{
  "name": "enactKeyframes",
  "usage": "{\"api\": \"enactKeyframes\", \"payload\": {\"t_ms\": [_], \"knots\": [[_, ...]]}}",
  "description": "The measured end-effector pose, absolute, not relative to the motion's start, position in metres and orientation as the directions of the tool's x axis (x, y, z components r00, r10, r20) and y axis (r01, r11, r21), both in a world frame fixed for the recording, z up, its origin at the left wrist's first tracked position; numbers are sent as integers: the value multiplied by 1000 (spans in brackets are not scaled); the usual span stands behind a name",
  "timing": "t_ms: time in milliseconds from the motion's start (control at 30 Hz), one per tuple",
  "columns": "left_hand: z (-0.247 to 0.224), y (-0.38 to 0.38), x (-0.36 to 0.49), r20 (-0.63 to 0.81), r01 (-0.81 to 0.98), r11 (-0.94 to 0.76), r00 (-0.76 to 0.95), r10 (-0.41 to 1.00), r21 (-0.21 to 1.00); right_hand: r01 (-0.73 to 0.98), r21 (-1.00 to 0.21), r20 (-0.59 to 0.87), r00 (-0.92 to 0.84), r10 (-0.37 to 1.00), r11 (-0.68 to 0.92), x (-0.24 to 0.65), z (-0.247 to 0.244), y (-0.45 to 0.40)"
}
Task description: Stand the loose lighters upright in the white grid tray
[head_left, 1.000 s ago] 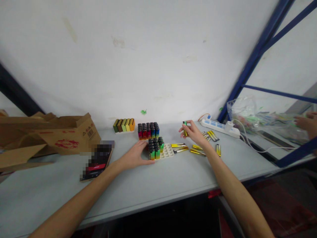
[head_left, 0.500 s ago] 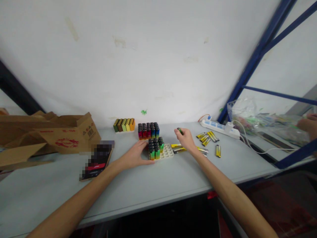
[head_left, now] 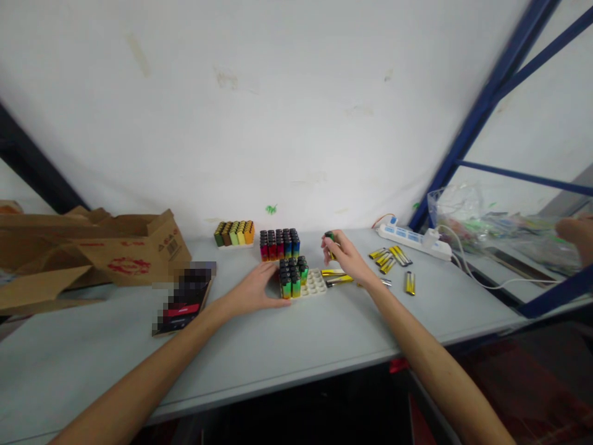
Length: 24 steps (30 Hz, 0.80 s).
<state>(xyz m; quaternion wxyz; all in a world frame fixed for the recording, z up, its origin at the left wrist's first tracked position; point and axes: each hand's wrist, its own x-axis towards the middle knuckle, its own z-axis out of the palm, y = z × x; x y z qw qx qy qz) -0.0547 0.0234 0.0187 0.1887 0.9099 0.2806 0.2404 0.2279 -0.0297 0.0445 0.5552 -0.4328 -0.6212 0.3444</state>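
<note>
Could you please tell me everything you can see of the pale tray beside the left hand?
The pale tray lies flat on the grey table and looks like moulded plastic, with rows of round hollows. Upright green-and-yellow pieces with black tops fill much of its left part; the hollows on the right are bare. The left hand curves around its left end, thumb at the near edge.

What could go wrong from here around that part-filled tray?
The left hand is right beside the upright black-topped green cylinders; a bump might tip some.
The small green piece in the right hand could slip.
If the white pitted tray slides right, it may hit the loose yellow-and-silver pieces.
</note>
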Motion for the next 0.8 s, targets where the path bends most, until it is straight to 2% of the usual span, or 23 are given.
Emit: {"api": "enactKeyframes", "payload": {"t_ms": [67,167,333,433,800], "knots": [[17,24,-55,330,427,-774,728,601,467,128,-908,393,-63,917,398,228,49,-33],[16,25,-55,337,423,-776,727,599,467,202,-884,400,-145,905,423,230,55,-38],[16,25,-54,310,429,-775,740,596,464,239,-891,305,-316,899,386,230,55,-43],[16,25,-54,314,420,-773,740,595,475,288,-881,277,-329,903,375,227,49,-42],[18,24,-54,296,428,-776,750,591,464,433,-763,359,-333,872,480,212,43,-41]]}}
